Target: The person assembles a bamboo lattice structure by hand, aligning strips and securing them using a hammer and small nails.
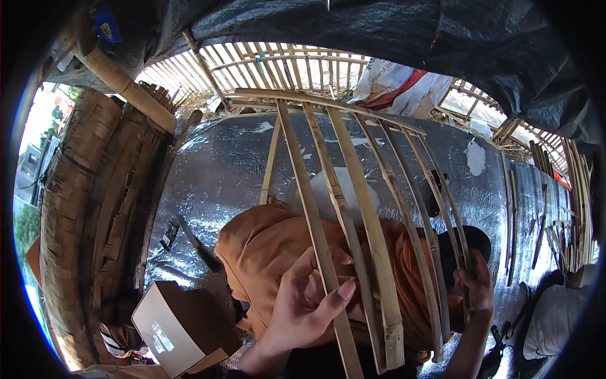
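Both hands held the bamboo slat frame (pixel 353 189) upright over the silver sheet (pixel 214 170), left hand (pixel 303 303) curled around a slat, right hand (pixel 476 284) gripping its right edge; several slats already joined, bottom ends loose.

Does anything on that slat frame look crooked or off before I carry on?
The bamboo slats are unevenly spaced: wide apart near the left hand, bunched together near the right hand. The thin slat furthest left slants differently from the rest. No breakage shows.

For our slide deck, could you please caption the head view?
Left hand and right hand hold a bamboo slat frame above silver sheeting.
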Available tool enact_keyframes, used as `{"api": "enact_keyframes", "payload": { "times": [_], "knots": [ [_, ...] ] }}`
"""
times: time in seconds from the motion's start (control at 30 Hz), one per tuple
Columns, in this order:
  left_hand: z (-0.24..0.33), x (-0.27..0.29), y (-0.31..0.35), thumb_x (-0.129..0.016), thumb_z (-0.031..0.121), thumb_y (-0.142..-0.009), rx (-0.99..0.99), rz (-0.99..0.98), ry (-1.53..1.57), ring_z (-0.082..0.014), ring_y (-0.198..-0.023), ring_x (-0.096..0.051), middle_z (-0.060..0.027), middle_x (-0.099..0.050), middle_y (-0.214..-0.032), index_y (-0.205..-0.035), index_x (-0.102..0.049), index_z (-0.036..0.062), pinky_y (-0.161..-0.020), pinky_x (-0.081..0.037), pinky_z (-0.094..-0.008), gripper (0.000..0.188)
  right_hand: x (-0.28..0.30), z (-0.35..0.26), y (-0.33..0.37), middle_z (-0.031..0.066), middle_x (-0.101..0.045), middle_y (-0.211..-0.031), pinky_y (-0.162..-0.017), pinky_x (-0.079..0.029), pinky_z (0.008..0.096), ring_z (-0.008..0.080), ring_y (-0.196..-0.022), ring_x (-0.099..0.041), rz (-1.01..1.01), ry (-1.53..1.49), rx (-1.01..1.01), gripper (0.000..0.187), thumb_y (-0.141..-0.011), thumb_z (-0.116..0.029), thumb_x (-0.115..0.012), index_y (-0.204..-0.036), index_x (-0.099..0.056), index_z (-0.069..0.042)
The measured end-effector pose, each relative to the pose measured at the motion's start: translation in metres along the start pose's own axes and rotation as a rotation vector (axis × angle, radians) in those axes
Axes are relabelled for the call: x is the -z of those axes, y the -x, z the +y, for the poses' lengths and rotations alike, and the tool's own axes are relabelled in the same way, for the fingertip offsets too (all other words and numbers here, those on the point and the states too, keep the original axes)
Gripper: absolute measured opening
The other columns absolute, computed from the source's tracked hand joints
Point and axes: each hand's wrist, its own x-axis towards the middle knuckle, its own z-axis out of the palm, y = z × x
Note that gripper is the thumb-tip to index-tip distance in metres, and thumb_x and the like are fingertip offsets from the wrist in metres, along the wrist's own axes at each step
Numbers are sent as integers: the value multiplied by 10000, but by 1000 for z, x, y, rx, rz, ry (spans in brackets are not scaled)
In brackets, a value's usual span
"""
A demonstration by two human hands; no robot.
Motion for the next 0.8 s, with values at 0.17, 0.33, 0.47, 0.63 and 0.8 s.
{"api": "enact_keyframes", "payload": {
  "times": [0.17, 0.33, 0.47, 0.63, 0.8],
  "knots": [
    [0, -8, -3, -644, 29, -970, 12, 16, -47, -29, -798, -570, -4, -603, -913, -1243, -496, -21, -668, -431, -204, 314, 4, 5, 0, 29, -598, -815, -459, -413, 219, 83, -584, -550, -25, -16, 16, 536, -834, -86, -728, -1314, -494, -35],
    [2, -14, -1, -643, 36, -969, 12, 9, -81, -35, -817, -574, -5, -605, -934, -1231, -504, -21, -714, -454, -209, 302, 6, 8, -3, 31, -583, -807, -463, -398, 224, 85, -583, -522, -69, 15, 30, 542, -829, -116, -731, -1305, -487, -25],
    [-5, -11, 0, -636, 32, -973, 39, -13, -65, -29, -809, -558, 8, -591, -916, -1223, -513, -18, -700, -443, -206, 283, 4, 10, -4, 25, -574, -802, -464, -392, 224, 85, -580, -514, -64, -16, 40, 536, -829, -118, -735, -1296, -488, -26],
    [-18, -9, -2, -628, 23, -979, -26, 30, -52, -23, -787, -532, 19, -578, -903, -1223, -520, -1, -661, -423, -209, 268, 13, 19, -10, 36, -564, -802, -462, -390, 232, 88, -576, -510, -140, -23, 32, 527, -844, -119, -725, -1297, -475, -17],
    [-23, -10, 1, -635, 30, -980, -35, 51, 23, -31, -787, -531, 20, -574, -905, -1208, -532, 6, -660, -421, -203, 252, 10, 20, -10, 44, -557, -795, -460, -386, 239, 96, -568, -508, -148, -41, 40, 524, -853, -115, -719, -1297, -459, -13]
  ]
}}
